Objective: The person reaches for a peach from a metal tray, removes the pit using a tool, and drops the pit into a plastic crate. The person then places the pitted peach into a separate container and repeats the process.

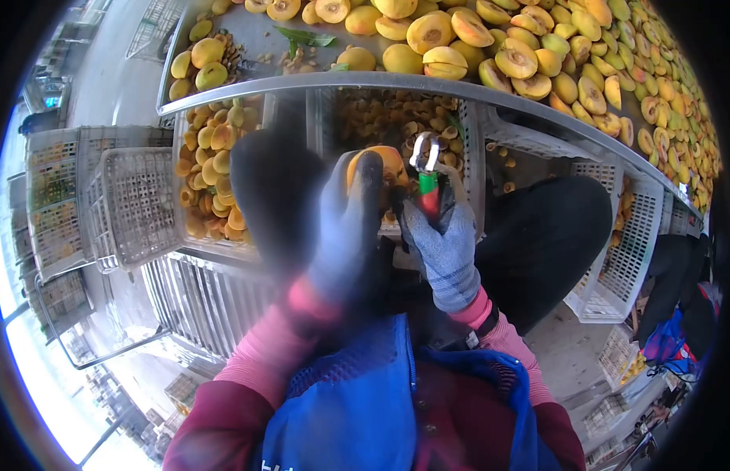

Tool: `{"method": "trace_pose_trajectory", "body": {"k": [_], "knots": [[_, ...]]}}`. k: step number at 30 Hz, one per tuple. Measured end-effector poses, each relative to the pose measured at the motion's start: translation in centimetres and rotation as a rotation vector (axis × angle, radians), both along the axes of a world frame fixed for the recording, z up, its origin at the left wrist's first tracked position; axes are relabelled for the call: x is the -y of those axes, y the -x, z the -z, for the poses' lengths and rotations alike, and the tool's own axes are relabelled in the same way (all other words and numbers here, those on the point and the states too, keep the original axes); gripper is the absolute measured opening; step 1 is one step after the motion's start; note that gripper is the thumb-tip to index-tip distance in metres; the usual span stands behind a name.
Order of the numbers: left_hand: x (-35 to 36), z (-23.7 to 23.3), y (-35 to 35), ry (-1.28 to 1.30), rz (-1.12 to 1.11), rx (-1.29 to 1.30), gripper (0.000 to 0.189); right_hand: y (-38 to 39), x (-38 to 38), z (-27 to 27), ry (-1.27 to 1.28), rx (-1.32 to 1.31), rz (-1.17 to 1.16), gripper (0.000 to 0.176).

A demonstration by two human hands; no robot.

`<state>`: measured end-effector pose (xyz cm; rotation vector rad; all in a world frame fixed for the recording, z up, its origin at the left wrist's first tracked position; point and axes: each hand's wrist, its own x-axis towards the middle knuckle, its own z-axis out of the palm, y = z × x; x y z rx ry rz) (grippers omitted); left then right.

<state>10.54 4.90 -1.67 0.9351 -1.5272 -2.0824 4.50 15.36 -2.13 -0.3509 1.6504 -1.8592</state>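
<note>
My left hand (345,216), in a grey glove and blurred, is closed around a cut yellow-orange fruit (389,166). To its right, my right hand (445,239), also gloved, grips a tool by its green and red handle (428,194). The tool's looped metal end (424,151) points up, beside the fruit and apart from it. Beneath both hands lies a crate of small brown-orange pieces (473,169). Above them, a metal-edged table (302,80) bears many halved and whole yellow fruits (515,59).
A crate of fruit halves (216,169) stands left of my knees. Empty-looking plastic crates (137,206) are stacked farther left. Another white crate (628,251) is at the right, near a person's dark-clothed leg (669,271). Green leaves (304,37) lie on the table.
</note>
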Motion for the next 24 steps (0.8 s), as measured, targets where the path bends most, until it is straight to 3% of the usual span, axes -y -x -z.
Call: {"method": "trace_pose_trajectory", "body": {"k": [3, 7, 8, 10, 11, 12, 15, 16, 18, 23, 24], "knots": [[-0.1, -1.0, 0.3, 0.194, 0.084, 0.147, 0.024, 0.4, 0.3, 0.5, -0.071, -0.363, 0.036, 0.029], [-0.3, 1.0, 0.6, 0.355, 0.05, 0.018, 0.021, 0.4, -0.3, 1.1, -0.147, -0.618, -0.012, 0.028], [-0.3, 1.0, 0.6, 0.274, 0.062, -0.016, 0.021, 0.3, -0.6, 0.7, -0.179, -0.66, -0.06, 0.028], [-0.5, 0.5, 0.8, 0.197, 0.057, -0.091, 0.021, -0.2, -0.6, 1.2, -0.13, -0.488, -0.068, 0.024], [-0.4, 1.6, 0.5, 0.144, -0.017, -0.061, 0.032, -0.5, -0.6, 1.4, -0.107, -0.402, -0.071, 0.023], [0.4, 2.3, 0.3, 0.645, 0.072, -0.067, 0.043, -0.7, -0.6, 0.9, -0.098, -0.357, -0.032, 0.019], [1.7, 2.6, -1.0, 1.243, 0.196, -0.087, 0.073, -0.2, -1.2, 0.0, -0.202, -0.32, -0.042, 0.013], [1.4, 3.4, -1.2, 1.15, 0.211, -0.069, 0.073, -0.6, -1.2, -1.0, -0.32, -0.674, -0.01, 0.012], [0.8, 4.6, -1.4, 1.068, 0.202, -0.04, 0.072, -1.0, -1.0, -0.8, -0.342, -0.768, -0.01, 0.012], [0.1, 5.1, -1.4, 1.153, 0.114, -0.009, 0.061, -1.7, -1.1, 0.1, -0.304, -0.75, -0.05, 0.013], [-0.1, 4.4, -1.2, 0.986, 0.09, 0.002, 0.055, -2.0, -1.4, 0.3, -0.327, -0.723, -0.087, 0.021]]}}
